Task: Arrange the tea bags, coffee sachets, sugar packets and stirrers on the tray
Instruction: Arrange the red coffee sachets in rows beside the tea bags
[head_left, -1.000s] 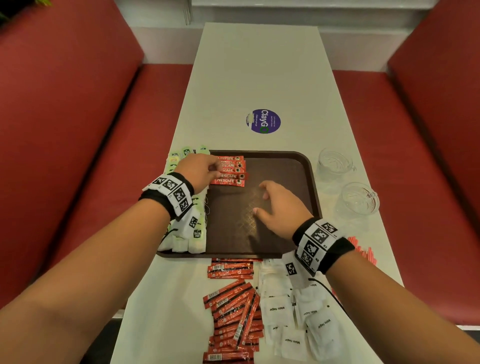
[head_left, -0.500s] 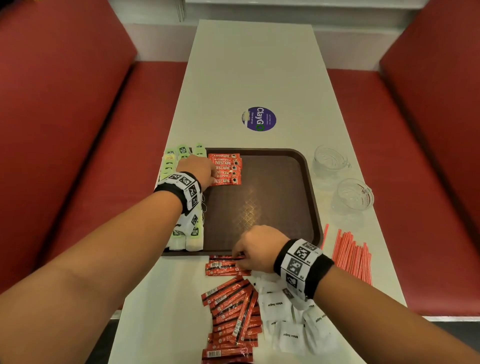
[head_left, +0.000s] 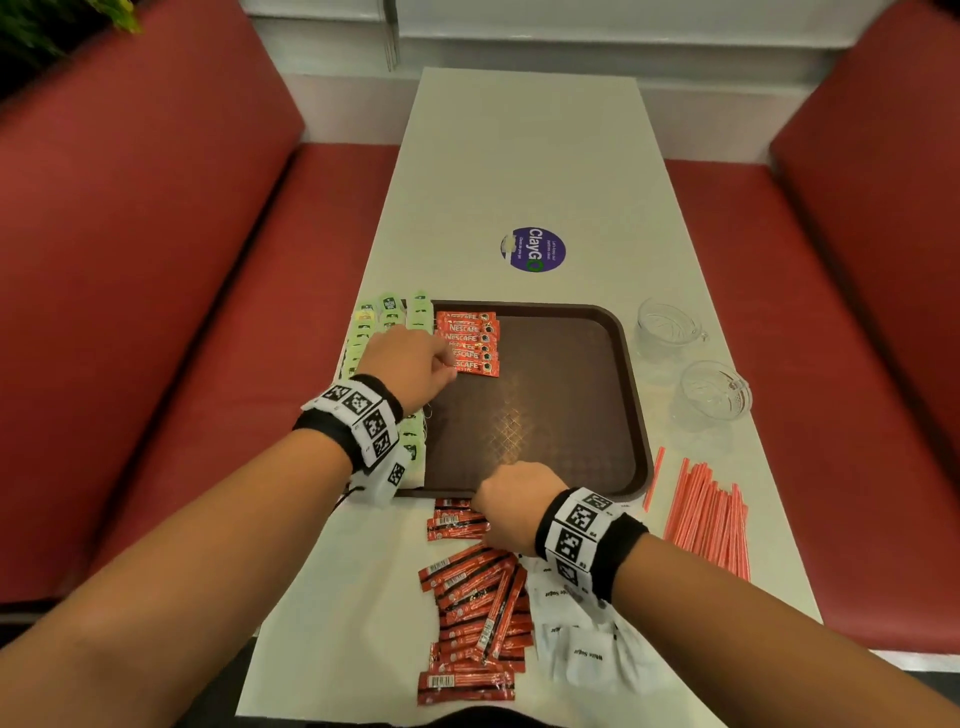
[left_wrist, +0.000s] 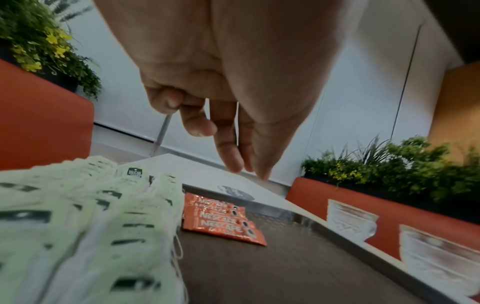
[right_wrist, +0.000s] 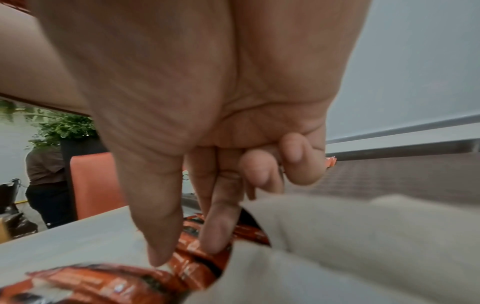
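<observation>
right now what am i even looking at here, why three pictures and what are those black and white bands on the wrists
No machine here: a person works with two bare hands, wearing marker bands at the wrists. One picture comes from a camera on the head, looking down at a white table. The other two come from cameras on each wrist, looking along the fingers.

On the table lies a brown tray. Green tea bags lie along its left edge, and a row of coffee sachets lies in its far left corner. Nearer the person are loose coffee sachets, white sugar packets, red stirrers and two glass cups.

The left hand rests by the row and holds nothing. The right hand reaches down onto the loose sachets; a firm pinch is not yet visible.
</observation>
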